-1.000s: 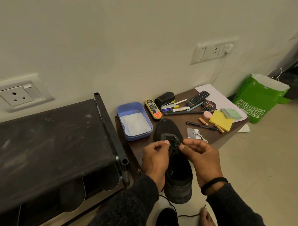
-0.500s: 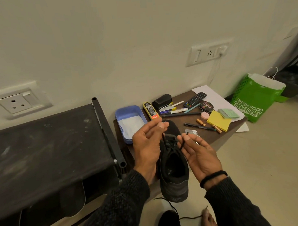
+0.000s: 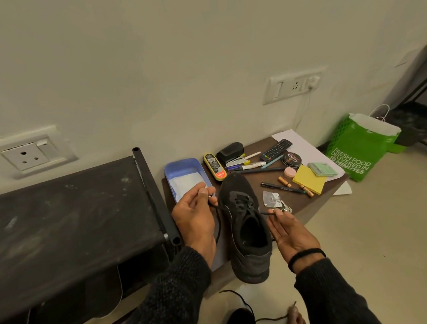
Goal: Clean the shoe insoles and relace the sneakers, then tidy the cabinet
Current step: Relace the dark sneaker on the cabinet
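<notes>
Partly laced black sneaker (image 3: 246,223), ends pulled sideways.

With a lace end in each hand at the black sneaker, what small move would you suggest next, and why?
Probably draw both ends outward evenly to snug the lacing. The left hand pinches one end of the lace, which hangs slack beside the sneaker; the right hand pinches the other end, which looks shorter.

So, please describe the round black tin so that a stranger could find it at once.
Start at the low brown table against the wall, right of the black shoe. Near its far edge, the tin lies just in front of the remote. It is the only round black thing there, with "Cherry" on its lid.
</notes>
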The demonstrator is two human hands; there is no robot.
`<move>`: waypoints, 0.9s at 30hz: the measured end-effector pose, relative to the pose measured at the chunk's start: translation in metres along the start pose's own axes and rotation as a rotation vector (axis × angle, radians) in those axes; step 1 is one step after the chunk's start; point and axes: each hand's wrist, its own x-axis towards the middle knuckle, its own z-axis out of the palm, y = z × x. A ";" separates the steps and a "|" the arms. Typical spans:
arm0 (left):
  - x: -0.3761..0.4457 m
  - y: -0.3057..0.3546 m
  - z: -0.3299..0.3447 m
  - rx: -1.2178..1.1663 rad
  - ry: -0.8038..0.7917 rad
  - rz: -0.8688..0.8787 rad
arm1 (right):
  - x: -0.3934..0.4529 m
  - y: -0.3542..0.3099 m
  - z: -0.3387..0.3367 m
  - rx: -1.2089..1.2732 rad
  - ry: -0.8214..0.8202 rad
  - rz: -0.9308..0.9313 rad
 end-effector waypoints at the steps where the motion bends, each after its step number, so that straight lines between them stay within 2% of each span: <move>1: -0.002 0.001 0.000 0.029 -0.022 0.027 | 0.000 -0.001 0.000 0.002 -0.008 -0.003; 6: -0.022 0.015 0.002 0.214 -0.175 0.294 | -0.014 -0.010 0.008 -0.025 -0.113 -0.096; 13: -0.033 0.065 0.019 0.222 -0.225 0.419 | -0.064 -0.038 0.041 -0.109 -0.253 -0.295; 18: -0.034 0.132 0.036 0.327 -0.279 0.558 | -0.118 -0.075 0.080 -0.132 -0.339 -0.440; 23: -0.039 0.208 0.056 0.501 -0.348 0.770 | -0.177 -0.111 0.122 -0.286 -0.373 -0.631; 27: -0.052 0.255 0.071 0.621 -0.451 0.853 | -0.213 -0.131 0.149 -0.460 -0.383 -0.794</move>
